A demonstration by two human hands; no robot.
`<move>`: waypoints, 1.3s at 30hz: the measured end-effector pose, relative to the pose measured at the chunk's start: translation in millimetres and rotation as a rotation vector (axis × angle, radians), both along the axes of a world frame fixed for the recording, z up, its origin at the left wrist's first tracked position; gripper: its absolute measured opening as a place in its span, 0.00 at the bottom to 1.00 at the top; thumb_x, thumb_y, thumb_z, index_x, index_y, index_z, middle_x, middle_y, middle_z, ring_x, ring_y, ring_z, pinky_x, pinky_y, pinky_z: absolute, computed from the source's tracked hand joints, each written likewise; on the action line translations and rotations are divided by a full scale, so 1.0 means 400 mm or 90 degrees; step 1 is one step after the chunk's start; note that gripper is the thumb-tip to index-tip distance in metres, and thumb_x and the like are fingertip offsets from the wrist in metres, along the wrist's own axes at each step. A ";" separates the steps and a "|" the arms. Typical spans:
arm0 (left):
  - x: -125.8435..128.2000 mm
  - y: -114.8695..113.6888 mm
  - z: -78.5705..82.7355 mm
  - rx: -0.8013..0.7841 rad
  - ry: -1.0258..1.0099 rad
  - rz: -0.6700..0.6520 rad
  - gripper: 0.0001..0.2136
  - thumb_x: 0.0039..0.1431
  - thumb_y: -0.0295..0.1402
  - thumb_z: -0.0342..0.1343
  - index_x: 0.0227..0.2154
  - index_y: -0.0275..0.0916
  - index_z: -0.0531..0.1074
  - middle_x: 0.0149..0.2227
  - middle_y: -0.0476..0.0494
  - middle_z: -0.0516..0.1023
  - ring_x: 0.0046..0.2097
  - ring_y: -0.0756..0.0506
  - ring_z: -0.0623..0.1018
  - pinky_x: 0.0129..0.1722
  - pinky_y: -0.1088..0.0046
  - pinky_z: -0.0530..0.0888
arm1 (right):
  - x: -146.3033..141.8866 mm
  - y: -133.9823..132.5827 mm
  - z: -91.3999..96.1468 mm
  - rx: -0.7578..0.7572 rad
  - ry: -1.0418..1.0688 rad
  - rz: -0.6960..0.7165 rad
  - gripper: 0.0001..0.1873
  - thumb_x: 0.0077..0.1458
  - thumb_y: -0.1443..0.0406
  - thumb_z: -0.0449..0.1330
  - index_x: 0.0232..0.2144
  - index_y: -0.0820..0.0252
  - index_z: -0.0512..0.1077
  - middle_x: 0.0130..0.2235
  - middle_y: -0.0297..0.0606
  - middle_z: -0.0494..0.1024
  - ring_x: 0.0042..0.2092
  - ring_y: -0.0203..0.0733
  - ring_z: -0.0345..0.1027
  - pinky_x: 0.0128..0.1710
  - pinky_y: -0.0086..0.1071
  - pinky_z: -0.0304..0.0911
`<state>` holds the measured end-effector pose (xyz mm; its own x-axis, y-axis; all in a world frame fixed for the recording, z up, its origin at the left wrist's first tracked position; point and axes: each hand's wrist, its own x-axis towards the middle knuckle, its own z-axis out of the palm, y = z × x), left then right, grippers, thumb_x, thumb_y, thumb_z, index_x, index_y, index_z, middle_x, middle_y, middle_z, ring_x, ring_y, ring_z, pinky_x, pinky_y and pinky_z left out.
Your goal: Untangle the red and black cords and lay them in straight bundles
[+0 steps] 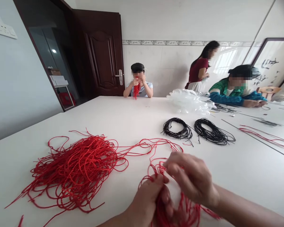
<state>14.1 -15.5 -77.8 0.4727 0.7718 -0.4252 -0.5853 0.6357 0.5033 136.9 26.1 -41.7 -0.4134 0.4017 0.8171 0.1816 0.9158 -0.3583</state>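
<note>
The person's left hand [145, 205] grips a bunch of red braided cords [177, 209], its fingers closed around them. The right hand [191, 179] pinches strands from the same bunch between its fingers [174, 164]. A large tangled heap of red cords [73, 170] lies to the left on the white worktop [236, 179], with two coils of black cord [177, 129] farther off.
</note>
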 end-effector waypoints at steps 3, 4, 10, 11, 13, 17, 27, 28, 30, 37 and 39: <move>0.007 -0.019 -0.021 0.119 0.081 -0.162 0.13 0.49 0.43 0.52 0.24 0.36 0.65 0.13 0.55 0.61 0.14 0.56 0.58 0.19 0.79 0.53 | 0.015 0.064 -0.030 -0.084 -0.019 -0.166 0.05 0.53 0.70 0.50 0.27 0.59 0.64 0.22 0.33 0.66 0.24 0.33 0.58 0.23 0.27 0.57; 0.007 -0.023 -0.024 0.150 0.122 -0.213 0.14 0.48 0.43 0.53 0.23 0.35 0.66 0.15 0.53 0.63 0.15 0.57 0.58 0.19 0.79 0.52 | 0.017 0.086 -0.047 -0.099 -0.050 -0.184 0.04 0.53 0.69 0.51 0.28 0.59 0.65 0.23 0.34 0.68 0.26 0.34 0.60 0.24 0.28 0.58; 0.000 -0.017 0.002 0.154 0.248 -0.331 0.15 0.46 0.44 0.53 0.21 0.34 0.68 0.18 0.51 0.62 0.19 0.57 0.58 0.23 0.77 0.51 | -0.020 0.163 -0.103 -0.077 -0.274 -0.155 0.14 0.51 0.67 0.54 0.42 0.57 0.66 0.41 0.41 0.72 0.44 0.46 0.58 0.43 0.41 0.58; 0.000 -0.015 0.007 0.145 0.251 -0.334 0.14 0.46 0.43 0.54 0.21 0.34 0.67 0.18 0.51 0.62 0.19 0.56 0.58 0.24 0.77 0.52 | -0.035 0.168 -0.102 -0.092 -0.285 -0.149 0.14 0.50 0.66 0.55 0.42 0.57 0.67 0.41 0.42 0.72 0.45 0.47 0.57 0.43 0.42 0.57; 0.000 -0.010 0.011 0.146 0.246 -0.333 0.14 0.47 0.42 0.53 0.22 0.34 0.67 0.17 0.52 0.62 0.18 0.56 0.58 0.23 0.77 0.51 | -0.065 0.174 -0.098 -0.125 -0.291 -0.123 0.09 0.50 0.67 0.55 0.35 0.58 0.70 0.38 0.43 0.73 0.43 0.48 0.58 0.43 0.43 0.55; 0.004 -0.005 -0.002 0.153 0.250 -0.336 0.12 0.53 0.35 0.47 0.21 0.34 0.66 0.15 0.53 0.61 0.16 0.56 0.56 0.22 0.76 0.49 | -0.100 0.176 -0.099 -0.176 -0.233 -0.122 0.08 0.52 0.66 0.51 0.26 0.59 0.69 0.30 0.41 0.72 0.38 0.44 0.60 0.42 0.43 0.54; 0.005 -0.010 -0.042 0.152 0.119 -0.233 0.14 0.45 0.42 0.54 0.22 0.33 0.67 0.13 0.53 0.63 0.16 0.56 0.60 0.22 0.76 0.56 | -0.079 0.206 0.104 -0.550 0.148 0.043 0.11 0.52 0.58 0.50 0.28 0.62 0.63 0.26 0.34 0.68 0.25 0.30 0.61 0.28 0.28 0.61; 0.007 -0.009 -0.042 0.152 0.132 -0.234 0.15 0.45 0.43 0.54 0.21 0.34 0.67 0.13 0.53 0.63 0.15 0.56 0.59 0.21 0.77 0.56 | -0.082 0.210 0.138 -0.577 0.230 0.094 0.09 0.51 0.60 0.52 0.28 0.62 0.63 0.25 0.32 0.67 0.24 0.28 0.60 0.26 0.26 0.60; 0.011 -0.005 -0.041 0.162 0.147 -0.241 0.15 0.45 0.44 0.54 0.21 0.34 0.66 0.11 0.53 0.62 0.14 0.56 0.57 0.20 0.77 0.55 | -0.089 0.220 0.202 -0.610 0.343 0.150 0.06 0.48 0.63 0.56 0.27 0.61 0.64 0.24 0.29 0.65 0.22 0.26 0.57 0.22 0.24 0.57; 0.019 -0.008 -0.042 0.137 0.106 -0.189 0.13 0.51 0.40 0.50 0.20 0.34 0.64 0.09 0.53 0.60 0.14 0.56 0.58 0.21 0.77 0.56 | -0.079 0.232 0.386 -0.501 0.363 0.055 0.05 0.50 0.68 0.54 0.23 0.61 0.64 0.22 0.29 0.65 0.19 0.23 0.53 0.15 0.20 0.49; 0.018 -0.011 -0.047 0.132 0.055 -0.159 0.12 0.52 0.38 0.49 0.22 0.34 0.64 0.10 0.53 0.60 0.14 0.55 0.60 0.21 0.78 0.56 | -0.066 0.224 0.410 -0.470 0.323 -0.001 0.03 0.48 0.69 0.56 0.24 0.61 0.65 0.22 0.31 0.67 0.18 0.23 0.54 0.14 0.20 0.48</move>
